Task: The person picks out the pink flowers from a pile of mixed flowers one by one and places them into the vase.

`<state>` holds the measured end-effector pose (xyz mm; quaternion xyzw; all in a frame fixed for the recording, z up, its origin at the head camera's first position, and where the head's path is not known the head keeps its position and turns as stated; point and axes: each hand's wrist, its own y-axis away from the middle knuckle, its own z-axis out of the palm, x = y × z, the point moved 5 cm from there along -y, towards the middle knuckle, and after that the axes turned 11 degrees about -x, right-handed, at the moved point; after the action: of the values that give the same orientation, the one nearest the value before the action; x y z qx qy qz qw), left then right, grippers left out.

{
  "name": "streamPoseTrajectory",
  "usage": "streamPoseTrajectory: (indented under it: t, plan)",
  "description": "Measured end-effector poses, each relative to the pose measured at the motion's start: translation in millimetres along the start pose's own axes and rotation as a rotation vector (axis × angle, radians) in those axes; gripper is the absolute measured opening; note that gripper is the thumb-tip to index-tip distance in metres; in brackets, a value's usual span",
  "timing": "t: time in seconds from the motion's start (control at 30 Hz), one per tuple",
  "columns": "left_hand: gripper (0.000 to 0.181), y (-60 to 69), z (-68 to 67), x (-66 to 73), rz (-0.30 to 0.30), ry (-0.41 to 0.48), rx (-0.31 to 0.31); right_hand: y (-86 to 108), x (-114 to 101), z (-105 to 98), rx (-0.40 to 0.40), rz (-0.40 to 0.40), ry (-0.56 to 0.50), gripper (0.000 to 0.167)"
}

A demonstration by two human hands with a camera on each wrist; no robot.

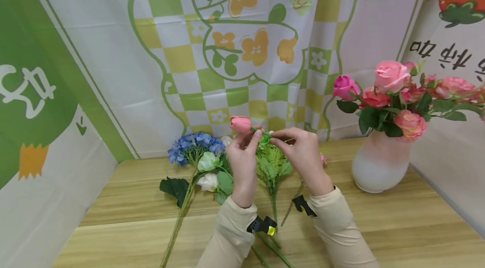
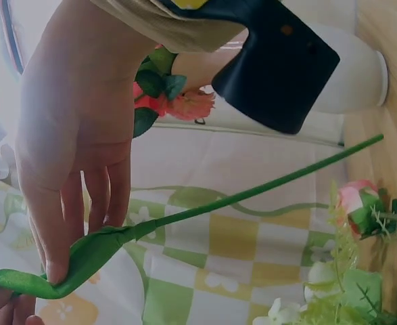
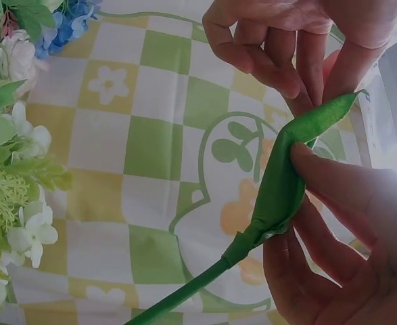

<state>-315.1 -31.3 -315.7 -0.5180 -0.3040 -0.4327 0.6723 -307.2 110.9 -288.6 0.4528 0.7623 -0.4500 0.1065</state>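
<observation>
A pink artificial tulip [image 1: 240, 124] is held up above the table. Just below its bloom, my left hand [image 1: 242, 160] pinches the green stem between thumb and fingers. My right hand [image 1: 306, 159] pinches the tulip's folded green leaf [image 3: 281, 177] between thumb and fingers. From the leaf base, the bare lower stem [image 2: 266, 186] runs straight out, seen in the left wrist view. The bloom is mostly hidden behind fingers in both wrist views.
Blue hydrangea [image 1: 195, 148], white roses [image 1: 208, 182] and leafy green sprays [image 1: 273, 164] lie on the wooden table [image 1: 125, 213]. A white and pink vase [image 1: 380, 167] of pink roses [image 1: 392, 76] stands at right. A patterned cloth [image 1: 227, 91] hangs behind.
</observation>
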Motion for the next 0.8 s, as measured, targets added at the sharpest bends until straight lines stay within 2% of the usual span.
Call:
streamPoseTrajectory:
  t: [0.37, 0.53, 0.63, 0.8]
  plan:
    - [0.018, -4.7, -6.6, 2.0, 0.005, 0.022, 0.016, -0.2, 1.2, -4.8, 0.104, -0.054, 0.032, 0.013]
    - [0.016, -9.1, -17.5, 6.7, 0.017, 0.012, 0.065, -2.0, 3.8, -11.3, 0.137, -0.056, 0.031, 0.013]
    - [0.016, -11.4, -25.5, 10.0, 0.050, 0.013, 0.077, -2.5, 4.4, -16.8, 0.172, -0.079, 0.043, 0.013]
    - [0.015, -14.3, -42.3, 15.1, 0.082, -0.012, 0.094, 2.2, 4.6, -27.8, 0.231, -0.135, 0.148, 0.014]
